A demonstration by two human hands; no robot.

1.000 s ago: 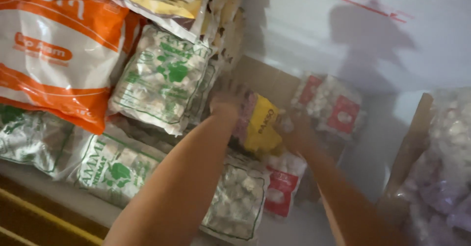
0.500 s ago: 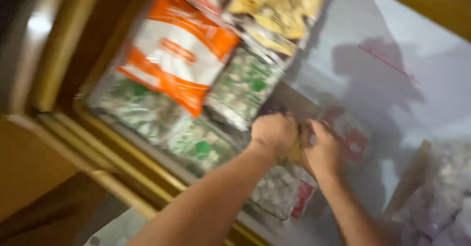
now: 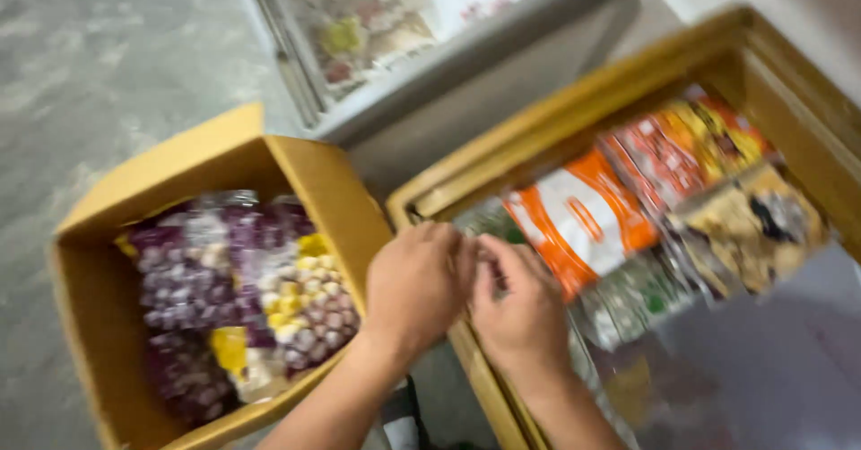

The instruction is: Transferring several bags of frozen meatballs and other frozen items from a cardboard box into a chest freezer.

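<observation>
- Seen from above — left hand [image 3: 414,281] and right hand [image 3: 520,311] pressed together at centre frame, fingertips meeting over the near-left corner of a yellow-framed chest freezer [image 3: 574,118].
- Fingers of both hands curled inward; cannot tell whether anything is pinched between them — too blurred, nothing clearly visible in the grip.
- Left forearm running up from bottom centre, right forearm from bottom right.
- Just below and right of the hands, inside the freezer: orange-and-white bag [image 3: 578,221], lying flat, w/ green-printed clear packs [image 3: 632,302] of pale round pieces next to it.
- Further back in the freezer: red-and-orange packets [image 3: 668,149] and a clear bag of brownish food [image 3: 749,226].
- Left of the hands, on the grey floor [image 3: 99,55]: open cardboard box [image 3: 296,167], flaps up, its right wall near the left wrist.
- Inside the box: clear packs of purple, white and yellow balls [image 3: 238,284], heaped together.
- Top of frame: second, white-framed freezer [image 3: 466,60] w/ a glass lid, packets dimly visible beneath, well apart from the hands.
</observation>
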